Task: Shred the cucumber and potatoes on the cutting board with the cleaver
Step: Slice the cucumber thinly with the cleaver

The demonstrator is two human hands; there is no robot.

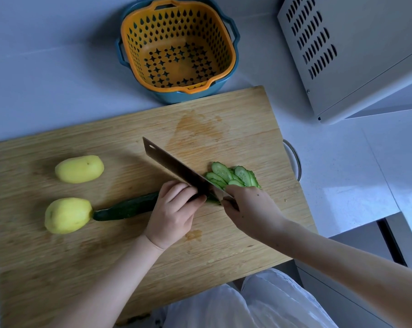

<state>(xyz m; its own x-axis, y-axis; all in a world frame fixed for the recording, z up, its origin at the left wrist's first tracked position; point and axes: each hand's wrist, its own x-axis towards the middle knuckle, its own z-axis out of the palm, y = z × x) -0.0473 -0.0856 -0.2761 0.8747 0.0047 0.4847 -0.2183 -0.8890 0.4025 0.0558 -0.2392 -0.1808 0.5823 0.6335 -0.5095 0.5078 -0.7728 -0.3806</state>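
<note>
Left grip (174,209) curled over cucumber (126,208) mid cutting board (58,268); right grip (250,209) wrapped round cleaver (174,166) handle. Slices (233,176) fanned at right. Peeled potatoes (79,169) sat at left. Judged: cucumber wet, prob. rolls, so pin near blade, knuckles fwd; potatoes firm, slick.

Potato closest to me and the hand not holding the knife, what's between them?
The uncut part of the cucumber lies there on the cutting board, running from the near potato to under the left hand. The head view shows it.
</note>
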